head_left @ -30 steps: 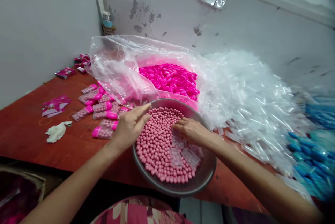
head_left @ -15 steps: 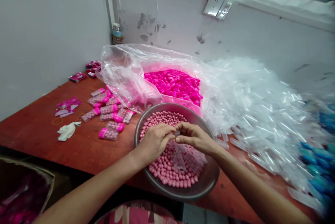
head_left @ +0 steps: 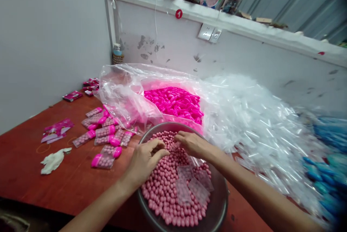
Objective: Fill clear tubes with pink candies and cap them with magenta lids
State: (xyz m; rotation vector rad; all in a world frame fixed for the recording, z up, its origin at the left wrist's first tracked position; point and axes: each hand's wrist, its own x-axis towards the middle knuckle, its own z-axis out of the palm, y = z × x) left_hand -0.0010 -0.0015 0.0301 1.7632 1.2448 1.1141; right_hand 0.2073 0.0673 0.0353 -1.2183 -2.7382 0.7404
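Observation:
A metal bowl (head_left: 219, 203) at the table's front edge holds several pink candy balls (head_left: 165, 196), with a few clear plastic cases (head_left: 191, 185) lying on them. My left hand (head_left: 143, 159) rests in the balls on the bowl's left side, fingers curled into them; what it grips is hidden. My right hand (head_left: 193, 145) lies over the balls at the far side, fingertips nearly meeting the left hand's. A clear case (head_left: 195, 160) shows under its palm and it seems to hold it.
Behind the bowl an open plastic bag (head_left: 121, 91) holds bright pink caps (head_left: 173, 103). A heap of clear cases (head_left: 257, 127) spreads to the right, with blue caps (head_left: 325, 174) beyond. Filled capped cases (head_left: 105, 140), pink packets (head_left: 55, 130) and a white rag (head_left: 52, 159) lie left.
My hands met above the bowl holding a clear case, then dropped back into the balls. The camera tilted up, showing the shelf above the wall.

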